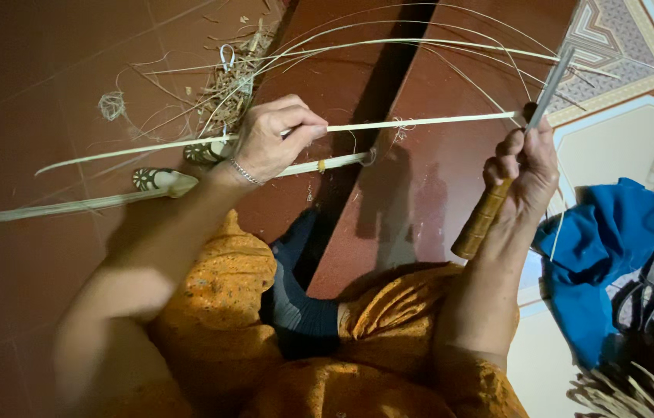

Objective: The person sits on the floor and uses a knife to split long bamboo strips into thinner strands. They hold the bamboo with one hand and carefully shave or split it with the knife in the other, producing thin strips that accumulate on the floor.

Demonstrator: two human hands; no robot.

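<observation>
My left hand (273, 138), a silver bracelet at the wrist, pinches a long pale cane strip (420, 121) that runs level across the dark red floor. My right hand (527, 166) grips a knife with a wooden handle (483, 219); its grey blade (553, 85) points up and meets the strip's right end. A second, thicker pale strip (71, 206) lies on the floor under my left forearm. Several thin curved slivers (420, 42) arc above both hands.
A heap of shavings and fibres (230, 85) lies beyond my left hand. A blue cloth (602, 255) and dark scissors (648, 298) rest at the right on patterned tiles (621, 31). My orange-clad knees fill the bottom. A patterned sandal (158, 179) sits by the thick strip.
</observation>
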